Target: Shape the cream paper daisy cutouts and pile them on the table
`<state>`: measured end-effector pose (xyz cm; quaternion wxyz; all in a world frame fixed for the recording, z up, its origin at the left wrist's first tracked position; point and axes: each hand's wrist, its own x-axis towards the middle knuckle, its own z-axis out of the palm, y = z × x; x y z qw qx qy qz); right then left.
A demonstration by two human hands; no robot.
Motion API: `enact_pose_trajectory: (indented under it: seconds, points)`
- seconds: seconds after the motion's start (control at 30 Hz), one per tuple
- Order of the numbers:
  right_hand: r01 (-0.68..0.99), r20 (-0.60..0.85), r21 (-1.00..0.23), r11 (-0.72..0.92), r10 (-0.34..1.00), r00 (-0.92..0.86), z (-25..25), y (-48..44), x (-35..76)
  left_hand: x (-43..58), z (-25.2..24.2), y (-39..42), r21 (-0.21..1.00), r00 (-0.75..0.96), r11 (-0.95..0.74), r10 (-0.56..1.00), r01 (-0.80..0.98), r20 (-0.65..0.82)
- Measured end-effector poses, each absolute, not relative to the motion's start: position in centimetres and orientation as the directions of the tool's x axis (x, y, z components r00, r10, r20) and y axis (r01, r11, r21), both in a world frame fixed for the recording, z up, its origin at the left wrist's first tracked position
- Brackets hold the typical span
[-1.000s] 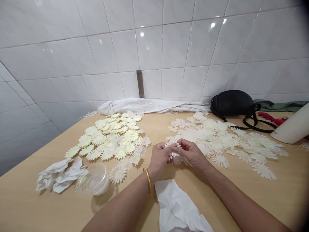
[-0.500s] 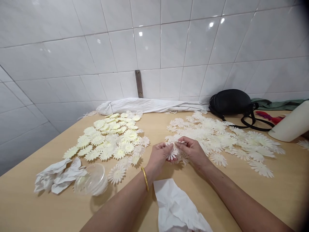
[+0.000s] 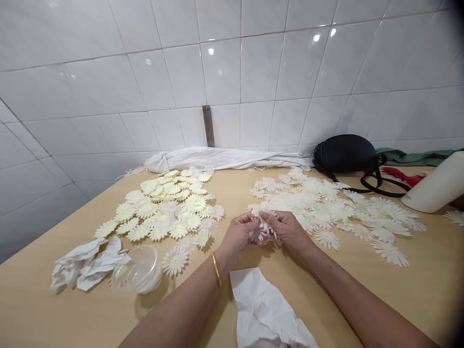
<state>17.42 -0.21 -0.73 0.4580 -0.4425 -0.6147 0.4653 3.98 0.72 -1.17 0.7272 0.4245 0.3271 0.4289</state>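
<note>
Close together over the middle of the table, my left hand (image 3: 235,238) and my right hand (image 3: 289,231) pinch white daisy-shaped flower cutouts (image 3: 258,234) between their fingers. How many pieces are in the fingers I cannot tell, as they overlap. Just beyond my right hand spreads a loose heap of white flower cutouts (image 3: 319,203). To the left of my left hand lies a pile of pale yellow and white flower cutouts (image 3: 163,208). A crumpled white paper (image 3: 266,309) rests between my forearms.
On the left are a clear plastic cup (image 3: 139,270) on its side and crumpled white paper (image 3: 87,263). A black bag (image 3: 344,152) with a strap and a white cylinder (image 3: 435,186) stand at the right. A rolled white cloth (image 3: 224,158) lines the tiled wall.
My right hand has turned and come down slightly, its thumb now over the flower cutouts, and more white petals show between the hands. The piles look the same.
</note>
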Motion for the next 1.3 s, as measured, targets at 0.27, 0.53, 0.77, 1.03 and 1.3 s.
enact_pose_trajectory:
  seconds: [0.27,0.53,0.77,1.03,1.3]
  points:
    - [0.238,0.206,-0.957,0.165,0.965,0.161,-1.9,1.5,19.0,3.8,-1.0,0.9,0.976,0.165,0.138,0.980,-0.169,-0.110]
    - [0.360,0.255,-0.911,0.199,0.960,0.115,-1.3,1.3,19.3,3.7,-1.3,1.2,0.981,0.140,0.129,0.984,-0.148,-0.108]
    - [0.333,0.377,-0.889,0.315,0.915,0.141,-0.4,0.6,18.8,3.8,-1.4,1.1,0.992,0.128,0.091,0.989,-0.090,-0.079]
    - [0.446,0.311,-0.838,0.316,0.947,-0.086,-0.6,0.3,18.5,3.9,-1.3,0.7,0.997,0.288,0.043,0.957,-0.062,-0.023]
    - [0.786,0.348,-0.612,0.085,0.922,0.171,-1.2,1.3,20.0,3.7,-1.7,1.7,0.948,0.183,0.172,0.975,-0.267,-0.126]
